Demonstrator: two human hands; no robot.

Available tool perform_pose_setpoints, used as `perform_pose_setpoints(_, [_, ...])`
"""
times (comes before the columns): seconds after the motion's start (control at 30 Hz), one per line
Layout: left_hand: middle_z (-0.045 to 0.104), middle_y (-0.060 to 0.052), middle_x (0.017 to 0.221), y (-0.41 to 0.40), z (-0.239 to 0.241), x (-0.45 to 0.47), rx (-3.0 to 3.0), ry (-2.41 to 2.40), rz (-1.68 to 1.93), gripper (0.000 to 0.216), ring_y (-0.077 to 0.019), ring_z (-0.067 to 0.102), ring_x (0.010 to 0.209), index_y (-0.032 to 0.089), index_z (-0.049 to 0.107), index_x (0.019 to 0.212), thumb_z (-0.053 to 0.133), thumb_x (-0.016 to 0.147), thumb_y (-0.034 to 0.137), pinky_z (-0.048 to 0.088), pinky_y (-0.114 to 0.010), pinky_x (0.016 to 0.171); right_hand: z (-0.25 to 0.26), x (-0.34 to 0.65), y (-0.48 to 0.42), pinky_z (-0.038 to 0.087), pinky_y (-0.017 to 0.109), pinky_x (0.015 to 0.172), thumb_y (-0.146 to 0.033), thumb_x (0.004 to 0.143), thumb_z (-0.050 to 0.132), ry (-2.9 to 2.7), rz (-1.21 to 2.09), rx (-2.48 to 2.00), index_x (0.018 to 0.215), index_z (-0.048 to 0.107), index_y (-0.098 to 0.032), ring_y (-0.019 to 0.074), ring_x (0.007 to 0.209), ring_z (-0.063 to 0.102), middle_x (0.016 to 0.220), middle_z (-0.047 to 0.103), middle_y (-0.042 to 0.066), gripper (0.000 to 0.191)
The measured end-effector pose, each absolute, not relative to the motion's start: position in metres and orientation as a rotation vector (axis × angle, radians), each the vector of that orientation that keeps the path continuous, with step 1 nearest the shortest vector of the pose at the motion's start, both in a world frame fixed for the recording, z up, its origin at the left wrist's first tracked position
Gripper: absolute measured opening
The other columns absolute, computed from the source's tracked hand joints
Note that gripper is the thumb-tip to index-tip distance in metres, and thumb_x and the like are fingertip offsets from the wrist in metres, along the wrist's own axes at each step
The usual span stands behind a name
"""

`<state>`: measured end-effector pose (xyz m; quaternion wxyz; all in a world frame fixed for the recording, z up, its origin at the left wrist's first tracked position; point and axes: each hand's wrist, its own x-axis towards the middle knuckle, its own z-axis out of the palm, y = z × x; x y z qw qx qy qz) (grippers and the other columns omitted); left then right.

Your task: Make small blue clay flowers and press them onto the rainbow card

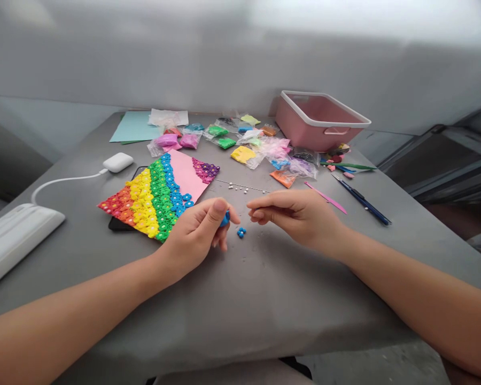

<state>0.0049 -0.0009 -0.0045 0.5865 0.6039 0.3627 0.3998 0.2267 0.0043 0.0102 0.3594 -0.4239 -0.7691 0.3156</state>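
My left hand (200,230) is closed around a lump of blue clay (225,218), pinched between thumb and fingers. My right hand (296,214) hovers just right of it with fingertips pressed together in a pinch; what they hold is too small to make out. A small blue clay flower (241,232) lies on the grey table (244,289) between both hands. Left of my left hand lies a pink card (186,174) covered in bands of red, orange, yellow, green, blue and purple clay flowers.
Several bags of coloured clay (242,154) lie behind the card. A pink bin (318,120) stands at the back right. A blue tool (363,202) and a pink stick (326,198) lie right. White beads (235,187), a white earbud case (118,162) and a power strip (12,235) sit left.
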Motion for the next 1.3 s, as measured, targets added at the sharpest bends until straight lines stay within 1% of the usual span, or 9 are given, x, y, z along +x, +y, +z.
perform_pose_setpoints(0.17, [0.058,0.003,0.076,-0.002,-0.008,0.007,1.486,0.860,1.002,0.032,-0.0095,0.061,0.068,0.019,0.058,0.089,0.056,0.098,0.050,0.052,-0.022,0.069,0.009,0.227,0.004,0.059,0.026,0.064,-0.032,0.085,0.071,-1.935,0.899,-1.140,0.082,0.074,-0.018,0.0147,0.065,0.071,0.071,0.075,0.002,0.015])
perform_pose_setpoints(0.27, [0.064,0.000,0.094,-0.002,-0.009,0.007,1.513,0.915,1.044,0.006,-0.0115,0.063,0.090,0.020,0.057,0.098,0.059,0.093,0.023,0.051,-0.023,0.082,0.009,0.228,0.004,0.062,0.031,0.076,-0.031,0.088,0.067,-1.918,0.880,-1.149,0.094,0.072,-0.019,0.0173,0.079,0.076,0.087,0.079,0.004,0.015])
perform_pose_setpoints(0.37, [0.065,0.000,0.093,-0.001,-0.006,0.005,1.578,0.963,1.004,0.023,-0.0119,0.060,0.090,0.020,0.060,0.100,0.048,0.085,0.008,0.048,-0.024,0.083,0.009,0.228,0.005,0.061,0.031,0.075,-0.033,0.094,0.058,-1.954,0.902,-1.189,0.098,0.072,-0.019,0.0161,0.078,0.075,0.088,0.079,0.004,0.020])
perform_pose_setpoints(0.53, [0.067,-0.002,0.088,-0.002,-0.002,0.002,2.020,1.068,0.812,0.022,-0.0150,0.058,0.074,0.016,0.067,0.103,0.050,0.097,0.029,0.046,-0.030,0.070,0.012,0.227,0.004,0.057,0.026,0.065,-0.035,0.087,0.069,-1.953,0.872,-1.250,0.083,0.071,-0.020,0.0146,0.068,0.071,0.074,0.075,0.002,0.016])
perform_pose_setpoints(0.67, [0.070,-0.011,0.113,-0.001,-0.010,0.004,2.390,1.055,0.753,0.030,-0.0204,0.065,0.094,0.011,0.072,0.114,0.052,0.099,0.027,0.051,-0.034,0.084,0.012,0.227,0.004,0.057,0.026,0.062,-0.036,0.093,0.059,-1.950,0.823,-1.212,0.095,0.074,-0.019,0.0146,0.069,0.071,0.084,0.078,0.004,0.023])
perform_pose_setpoints(0.8, [0.069,-0.014,0.117,-0.001,-0.016,0.005,2.535,1.041,0.711,0.031,-0.0246,0.067,0.101,0.011,0.075,0.113,0.050,0.100,0.024,0.052,-0.039,0.094,0.015,0.227,0.003,0.050,0.024,0.055,-0.039,0.092,0.064,-1.971,0.760,-1.237,0.080,0.072,-0.020,0.0126,0.060,0.065,0.068,0.073,0.002,0.024])
perform_pose_setpoints(1.03, [0.070,-0.008,0.109,0.002,-0.010,0.003,2.378,1.042,0.634,0.018,-0.0203,0.066,0.091,0.018,0.073,0.101,0.059,0.095,0.027,0.052,-0.033,0.087,0.016,0.226,0.001,0.052,0.023,0.054,-0.032,0.094,0.061,-1.986,0.698,-1.153,0.086,0.074,-0.020,0.0126,0.060,0.068,0.070,0.073,0.001,0.019])
perform_pose_setpoints(1.2, [0.069,0.000,0.080,0.001,0.000,0.002,2.152,1.083,0.710,0.012,-0.0128,0.054,0.063,0.021,0.073,0.096,0.066,0.090,0.029,0.044,-0.026,0.064,0.014,0.227,0.000,0.054,0.023,0.059,-0.023,0.089,0.070,-1.998,0.594,-0.944,0.090,0.076,-0.022,0.0131,0.069,0.070,0.079,0.077,0.002,0.006])
perform_pose_setpoints(1.3, [0.068,0.001,0.075,-0.004,0.009,0.004,1.868,1.101,0.799,0.021,-0.0123,0.053,0.062,0.020,0.074,0.096,0.068,0.089,0.039,0.043,-0.025,0.061,0.013,0.226,-0.001,0.052,0.022,0.057,-0.019,0.090,0.070,-2.035,0.499,-0.760,0.094,0.078,-0.022,0.0106,0.063,0.064,0.073,0.073,0.001,0.010])
